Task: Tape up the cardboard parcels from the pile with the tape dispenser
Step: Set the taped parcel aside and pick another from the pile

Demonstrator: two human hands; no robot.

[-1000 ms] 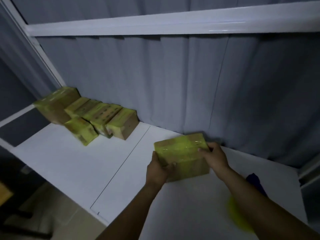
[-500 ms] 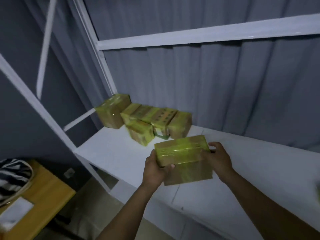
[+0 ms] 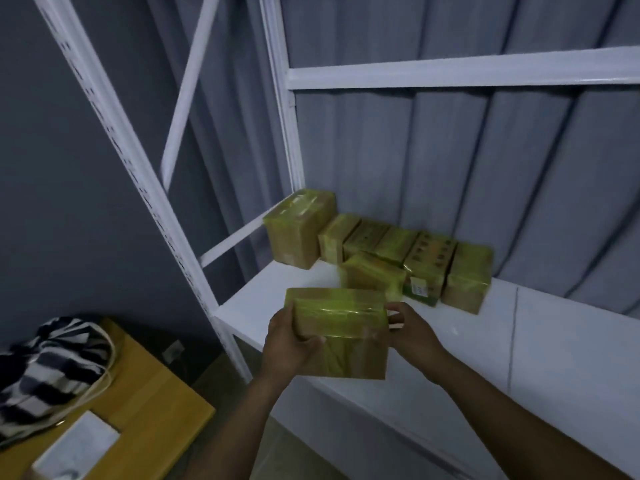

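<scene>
Curled left fingers (image 3: 286, 318), right fingers (image 3: 398, 309) round parcel (image 3: 341, 318)

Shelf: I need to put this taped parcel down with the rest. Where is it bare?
For the held parcel, the shelf is bare right of the end parcel, along the curtain, and in a smaller patch between the tall parcel and the front edge. The back left corner is packed with parcels.

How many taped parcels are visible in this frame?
8. Held parcel between left hand and right hand; big parcel at left end of shelf; row of five beside it; front parcel before them. Others may hide behind.
</scene>
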